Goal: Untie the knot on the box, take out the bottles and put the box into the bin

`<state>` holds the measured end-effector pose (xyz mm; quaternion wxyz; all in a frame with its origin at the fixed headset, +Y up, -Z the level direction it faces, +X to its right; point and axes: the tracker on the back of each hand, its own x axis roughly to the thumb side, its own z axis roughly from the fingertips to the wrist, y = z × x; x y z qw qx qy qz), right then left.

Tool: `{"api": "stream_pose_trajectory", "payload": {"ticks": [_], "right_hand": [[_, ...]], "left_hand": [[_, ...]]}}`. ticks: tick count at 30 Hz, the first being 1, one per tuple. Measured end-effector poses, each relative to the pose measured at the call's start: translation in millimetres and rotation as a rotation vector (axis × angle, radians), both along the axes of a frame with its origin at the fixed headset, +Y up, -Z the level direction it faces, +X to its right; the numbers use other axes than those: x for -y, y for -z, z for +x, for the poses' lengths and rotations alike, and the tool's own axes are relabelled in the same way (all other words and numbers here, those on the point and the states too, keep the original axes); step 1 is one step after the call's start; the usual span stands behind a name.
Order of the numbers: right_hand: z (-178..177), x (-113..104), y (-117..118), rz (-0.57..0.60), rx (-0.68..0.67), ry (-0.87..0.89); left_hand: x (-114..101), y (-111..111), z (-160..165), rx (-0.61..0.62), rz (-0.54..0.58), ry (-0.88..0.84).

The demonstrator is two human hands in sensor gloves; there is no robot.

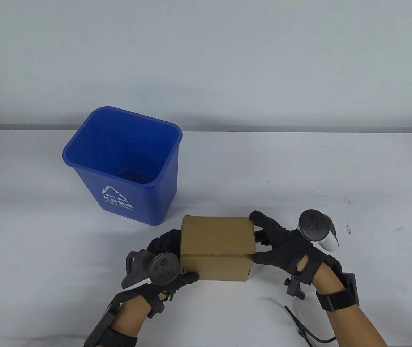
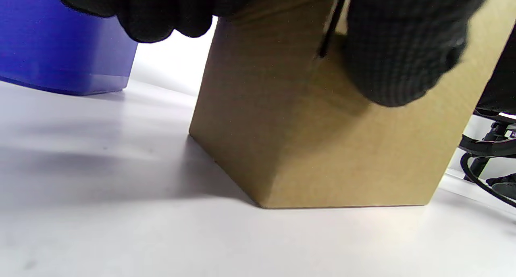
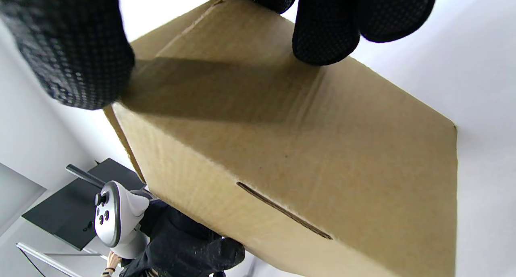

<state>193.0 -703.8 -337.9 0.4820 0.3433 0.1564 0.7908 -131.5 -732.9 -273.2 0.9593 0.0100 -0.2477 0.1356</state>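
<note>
My left hand (image 1: 162,274) and right hand (image 1: 282,249) grasp the closed box (image 1: 215,249) near the bin (image 1: 123,162); no knot or bottles visible; binning remains.

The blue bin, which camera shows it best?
The table view: the whole blue bin shows, open top and recycling mark, standing behind the box. The left wrist view catches only a lower corner of it; the right wrist view shows none.
</note>
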Motion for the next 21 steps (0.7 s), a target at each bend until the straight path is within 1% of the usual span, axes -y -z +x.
{"api": "stream_pose_trajectory", "payload": {"ticks": [16, 18, 19, 21], "right_hand": [[-0.4, 3.1, -6.5, -0.047, 0.093, 0.105], [-0.4, 3.6, -8.2, -0.066, 0.089, 0.103], [0.2, 3.0, -9.5, -0.084, 0.08, 0.1], [2.4, 2.1, -13.6, -0.128, 0.068, 0.085]], "left_hand": [[-1.7, -2.7, 2.2, -0.009, 0.027, 0.027], [-2.5, -0.7, -1.2, 0.0, -0.003, -0.01], [-4.4, 1.2, -5.0, 0.01, -0.04, -0.056], [-8.8, 4.6, -17.2, 0.021, -0.156, -0.191]]}}
